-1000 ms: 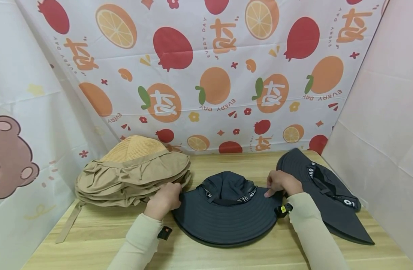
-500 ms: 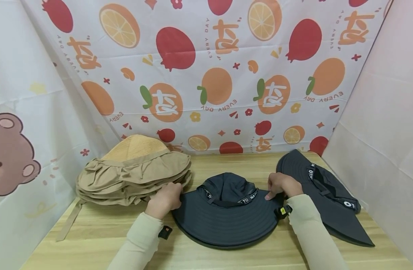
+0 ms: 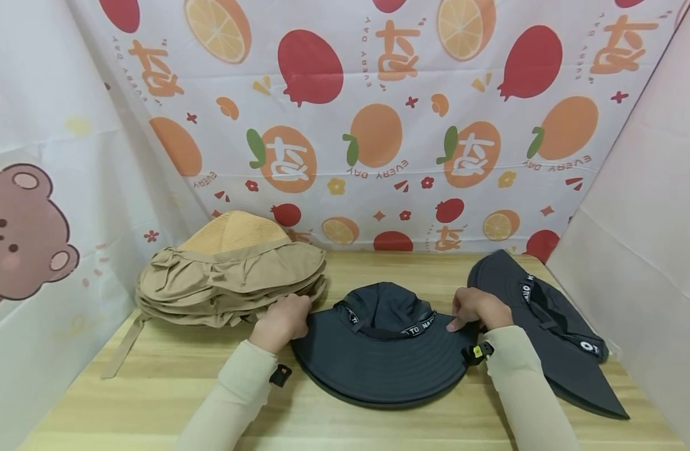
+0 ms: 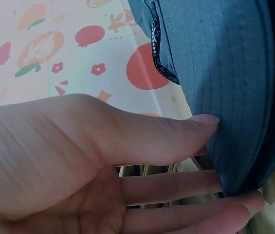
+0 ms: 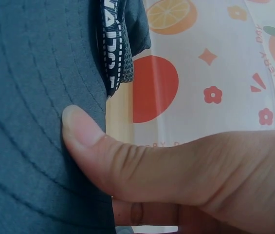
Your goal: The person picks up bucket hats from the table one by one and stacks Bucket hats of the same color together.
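Note:
A dark navy wide-brimmed sun hat (image 3: pixel 384 369) with a lettered band round its crown lies at the middle of the table. My left hand (image 3: pixel 283 322) pinches the left end of its brim; in the left wrist view the thumb is on top of the brim (image 4: pixel 234 97) and the fingers are beneath. At the right end my right hand (image 3: pixel 483 308) pinches the brim (image 5: pixel 35 126), thumb on the stitched upper side, fingers mostly hidden under it. A second edge shows under the front brim.
Left of the navy hat is a stack of beige ruffled hats (image 3: pixel 232 282) with a straw-coloured crown on top and a strap (image 3: pixel 122 347) trailing on the table (image 3: pixel 170 401). Another dark navy hat (image 3: pixel 539 326) lies at the right. Fruit-print cloth (image 3: pixel 373 207) hangs behind.
The head view has shifted slightly, moving the scene in the picture. Both hands keep their hold on the middle hat's brim, and the hats stay in their places.

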`<action>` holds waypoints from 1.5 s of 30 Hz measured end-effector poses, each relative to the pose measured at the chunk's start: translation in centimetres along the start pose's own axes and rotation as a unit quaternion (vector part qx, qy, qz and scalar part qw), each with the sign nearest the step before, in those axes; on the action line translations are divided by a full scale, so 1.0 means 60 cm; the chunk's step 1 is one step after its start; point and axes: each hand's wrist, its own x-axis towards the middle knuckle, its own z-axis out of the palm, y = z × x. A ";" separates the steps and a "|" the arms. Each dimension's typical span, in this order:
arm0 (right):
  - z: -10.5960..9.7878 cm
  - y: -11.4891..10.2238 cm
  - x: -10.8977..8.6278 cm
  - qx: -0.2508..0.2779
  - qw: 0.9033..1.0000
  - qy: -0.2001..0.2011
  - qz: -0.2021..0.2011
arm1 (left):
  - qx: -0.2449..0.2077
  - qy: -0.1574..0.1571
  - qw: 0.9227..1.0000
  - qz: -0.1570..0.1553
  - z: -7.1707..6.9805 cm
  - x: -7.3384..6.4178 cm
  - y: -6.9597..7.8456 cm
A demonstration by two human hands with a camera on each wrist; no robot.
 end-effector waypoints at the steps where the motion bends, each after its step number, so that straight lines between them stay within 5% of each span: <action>1: -0.001 0.001 -0.002 0.003 1.000 0.000 0.001 | 0.002 -0.001 1.000 0.001 -0.002 0.002 0.001; 15: -0.011 0.012 -0.007 0.020 1.000 -0.001 0.000 | 0.022 -0.015 1.000 0.003 -0.027 0.016 0.019; 34: -0.015 -0.006 -0.004 -0.006 1.000 -0.015 -0.012 | 0.002 -0.013 1.000 0.011 -0.019 0.000 0.004; 45: -0.070 0.057 -0.076 0.028 0.999 0.014 -0.026 | -0.021 -0.006 0.999 0.023 -0.033 -0.016 0.008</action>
